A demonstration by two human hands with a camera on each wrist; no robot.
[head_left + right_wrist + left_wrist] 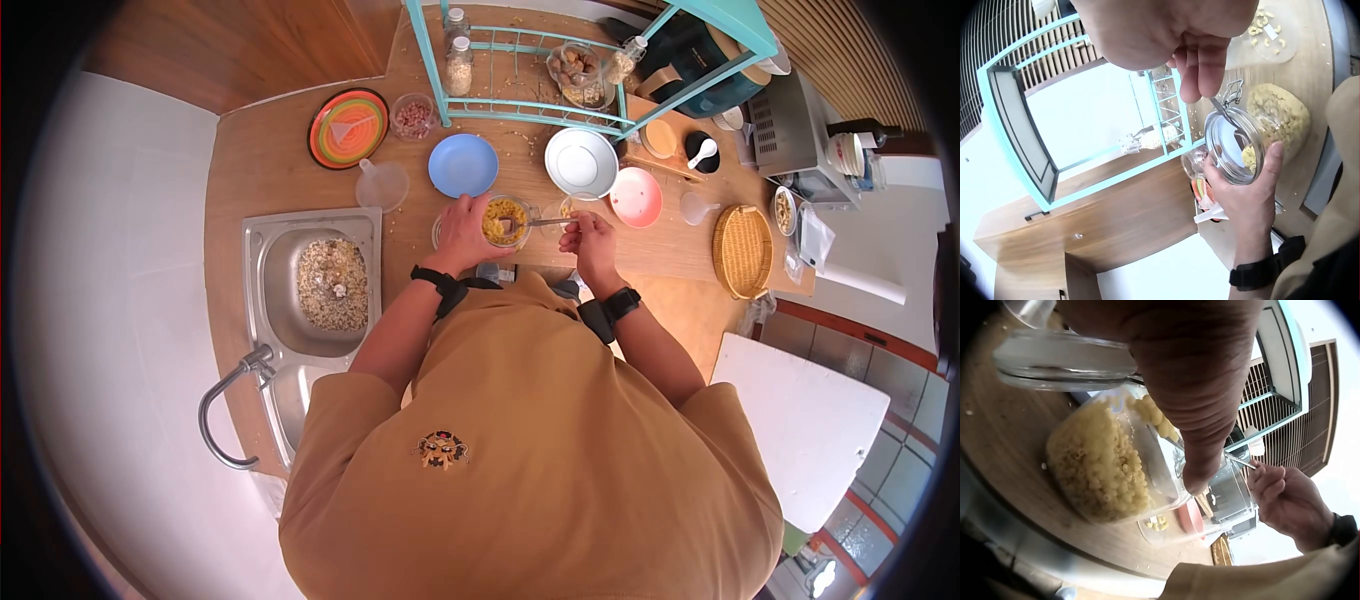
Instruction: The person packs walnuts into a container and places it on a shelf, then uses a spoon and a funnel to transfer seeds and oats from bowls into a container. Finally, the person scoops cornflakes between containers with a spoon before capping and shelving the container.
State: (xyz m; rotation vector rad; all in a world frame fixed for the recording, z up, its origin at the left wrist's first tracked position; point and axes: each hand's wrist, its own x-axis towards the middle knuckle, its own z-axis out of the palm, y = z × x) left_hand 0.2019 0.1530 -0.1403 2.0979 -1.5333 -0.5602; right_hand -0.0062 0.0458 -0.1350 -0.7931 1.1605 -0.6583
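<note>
My left hand (pixel 463 235) grips a clip-top glass jar (pixel 1097 465) of elbow macaroni, with the thumb near its rim. The jar leans over, its mouth facing the right hand and its glass lid hanging open on the wire clasp (pixel 1233 92). In my right hand (pixel 593 245) the fingers pinch the handle of a metal spoon (pixel 552 221). The spoon's bowl end reaches inside the jar's mouth, by the macaroni. Beside the jar lies a clear shallow dish (pixel 1282 50) with several macaroni pieces in it.
A blue plate (pixel 463 165), a white bowl (pixel 581 163) and a pink bowl (pixel 636 197) stand behind the hands. A turquoise rack (pixel 530 110) holds jars at the back. To the left is a sink (pixel 275 262) with grain in it; a wicker basket (pixel 742 250) lies right.
</note>
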